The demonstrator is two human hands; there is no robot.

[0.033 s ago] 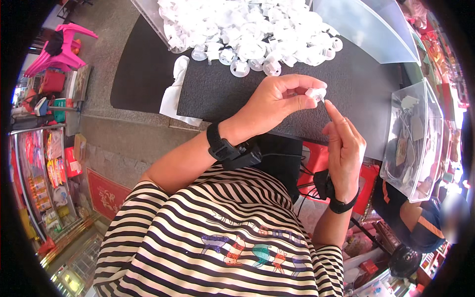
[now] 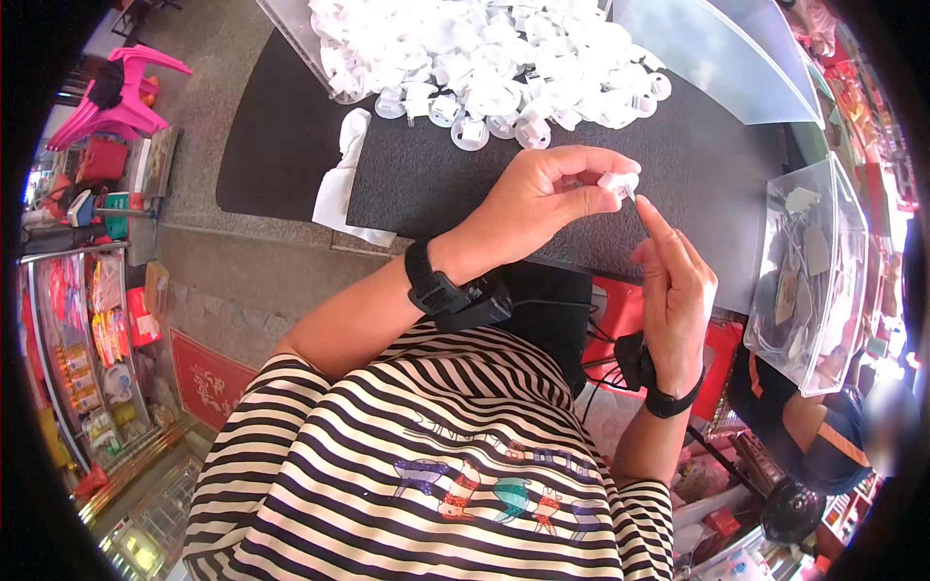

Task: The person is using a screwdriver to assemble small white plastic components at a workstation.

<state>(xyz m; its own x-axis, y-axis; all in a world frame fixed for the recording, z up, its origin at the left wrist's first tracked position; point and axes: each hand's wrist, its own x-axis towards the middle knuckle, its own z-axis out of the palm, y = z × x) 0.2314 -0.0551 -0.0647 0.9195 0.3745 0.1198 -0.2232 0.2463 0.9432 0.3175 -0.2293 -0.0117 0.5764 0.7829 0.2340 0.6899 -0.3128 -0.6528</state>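
Note:
My left hand (image 2: 542, 198) is closed over the dark mat, pinching a small white plastic piece (image 2: 618, 181) between thumb and fingertips. A thin metal prong (image 2: 630, 194) shows at the piece's right side. Close beside it, the index fingertip of my right hand (image 2: 673, 276) reaches to the prong. The thumb of that hand stands apart from the index finger, and no held thing shows between them. Beyond my hands lies a big heap of white plastic plug-like parts (image 2: 470, 131), some round with a square opening.
The parts lie on a black textured mat (image 2: 417, 174). White crumpled material (image 2: 339, 194) hangs at the mat's left edge. To the right stands a clear plastic box (image 2: 809, 281) holding cables and flat pieces. A translucent panel (image 2: 722, 58) rises behind. A red stool (image 2: 615, 310) is below the table edge.

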